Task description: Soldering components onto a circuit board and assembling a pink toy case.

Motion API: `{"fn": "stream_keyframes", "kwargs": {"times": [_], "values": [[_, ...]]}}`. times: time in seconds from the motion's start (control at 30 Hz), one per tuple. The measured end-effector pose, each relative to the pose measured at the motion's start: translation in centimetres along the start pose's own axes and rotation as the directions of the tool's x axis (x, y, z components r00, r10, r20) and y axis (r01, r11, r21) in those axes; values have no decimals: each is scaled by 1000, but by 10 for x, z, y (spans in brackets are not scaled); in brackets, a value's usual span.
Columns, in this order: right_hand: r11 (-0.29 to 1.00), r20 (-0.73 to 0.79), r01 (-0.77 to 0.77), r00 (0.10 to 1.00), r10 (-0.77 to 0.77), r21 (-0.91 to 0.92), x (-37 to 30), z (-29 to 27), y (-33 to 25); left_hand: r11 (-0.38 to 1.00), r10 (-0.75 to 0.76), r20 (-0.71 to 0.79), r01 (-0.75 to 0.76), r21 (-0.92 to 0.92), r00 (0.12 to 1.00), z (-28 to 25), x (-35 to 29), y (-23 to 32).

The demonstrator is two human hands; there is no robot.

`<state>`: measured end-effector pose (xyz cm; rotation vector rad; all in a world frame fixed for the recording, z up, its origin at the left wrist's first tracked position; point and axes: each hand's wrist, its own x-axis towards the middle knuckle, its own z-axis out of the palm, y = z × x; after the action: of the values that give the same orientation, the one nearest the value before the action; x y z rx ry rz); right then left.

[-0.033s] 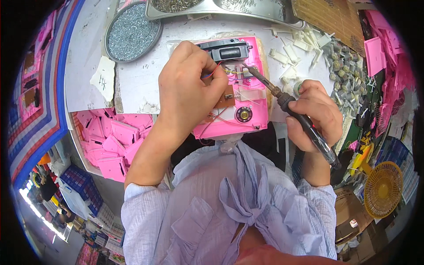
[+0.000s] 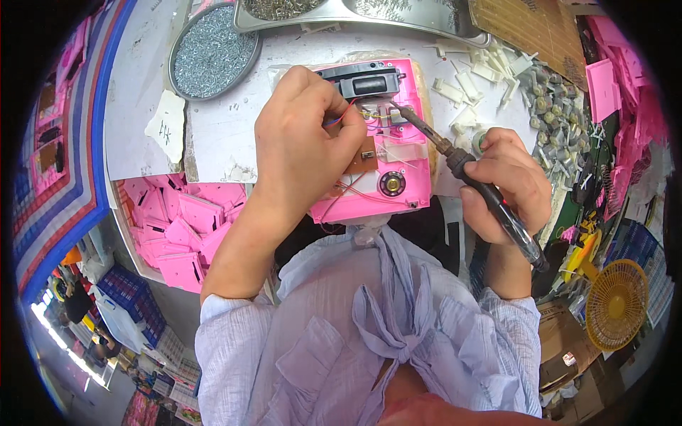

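Observation:
A pink plastic housing (image 2: 413, 174) lies open in front of me, with a brown circuit board (image 2: 365, 157), a small round speaker (image 2: 392, 184), a black part (image 2: 369, 85) and several thin wires inside. Over its left side, my left hand (image 2: 305, 131) is closed in a pinch on a thin wire (image 2: 349, 108), red near the fingertips; the fingers hide part of the board. From the right, my right hand (image 2: 508, 184) grips a black soldering iron (image 2: 490, 195). Its tip reaches into the housing just below the black part; whether it touches anything I cannot tell.
A round dish of small screws (image 2: 215, 53) stands at the back left, near a metal tray (image 2: 341, 15) of small parts. White plastic parts (image 2: 469, 82) and small motors (image 2: 550, 106) lie to the right. Pink pieces (image 2: 188, 220) fill a box at left; a yellow fan (image 2: 616, 305) stands lower right.

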<state>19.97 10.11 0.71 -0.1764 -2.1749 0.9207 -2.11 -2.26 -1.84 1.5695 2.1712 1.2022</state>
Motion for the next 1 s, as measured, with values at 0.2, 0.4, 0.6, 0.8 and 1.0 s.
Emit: {"fn": "stream_keyframes", "kwargs": {"times": [0.2,0.4,0.6,0.8,1.0], "values": [[1000,2,-4,1000,4,6,-2,-5,2,1000,11,-1,-11,19,1000,-1,0,0],[999,-21,-31,999,32,29,-5,-11,-2,999,12,8,-12,29,1000,-3,-1,1],[998,-83,-58,995,58,1,-21,-31,-2,998,33,-17,-32,46,999,-22,-11,31],[999,-115,-49,992,49,1,-21,-27,-2,953,301,234,-301,-38,925,8,-9,23],[994,-132,-104,986,105,17,-36,-32,0,891,453,377,-425,-161,808,0,-3,5]]}}
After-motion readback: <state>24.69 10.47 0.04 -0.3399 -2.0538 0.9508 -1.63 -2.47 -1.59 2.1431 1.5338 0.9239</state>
